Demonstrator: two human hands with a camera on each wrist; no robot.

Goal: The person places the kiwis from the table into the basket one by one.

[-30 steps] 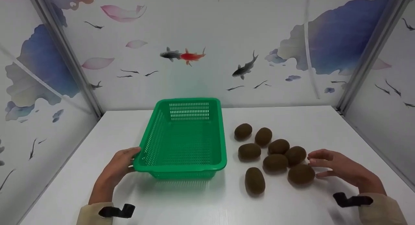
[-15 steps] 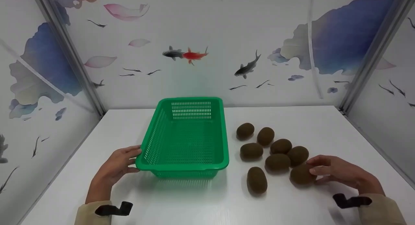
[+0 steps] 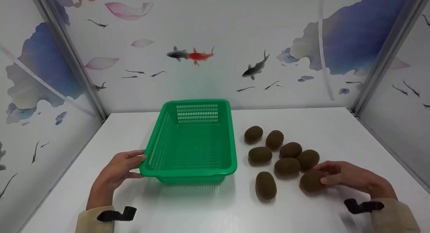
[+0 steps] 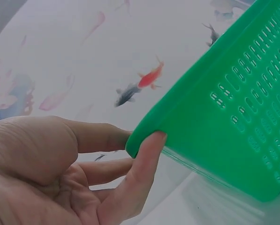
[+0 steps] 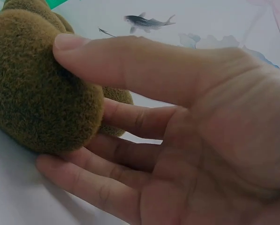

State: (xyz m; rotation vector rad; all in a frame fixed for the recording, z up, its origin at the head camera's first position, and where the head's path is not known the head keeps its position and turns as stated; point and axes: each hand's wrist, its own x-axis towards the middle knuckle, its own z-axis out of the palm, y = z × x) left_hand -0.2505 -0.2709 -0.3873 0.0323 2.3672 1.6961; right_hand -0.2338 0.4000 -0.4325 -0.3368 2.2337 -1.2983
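Note:
A green plastic basket (image 3: 191,173) with slotted walls stands left of the table's middle, and its inside shows bare. My left hand (image 3: 116,171) holds the rim at the basket's near left corner. Its thumb and fingertips lie on both sides of the rim (image 4: 144,136) in the left wrist view. To the right lie several brown, fuzzy kiwis. My right hand (image 3: 352,179) grips the nearest right-hand kiwi (image 3: 310,181), which still appears to rest on the table. In the right wrist view the thumb presses this kiwi (image 5: 36,84) from above, with fingers behind and below it.
Another kiwi (image 3: 265,185) lies apart at the front, between the basket and the gripped one. More kiwis (image 3: 287,167) cluster behind it. The white table (image 3: 208,209) is bounded by printed panels (image 3: 215,25) at the back and sides.
My right hand has moved left onto the nearest right-hand kiwi, its thumb and fingers closing around it. The left hand stays at the basket's corner, its fingers slightly shifted.

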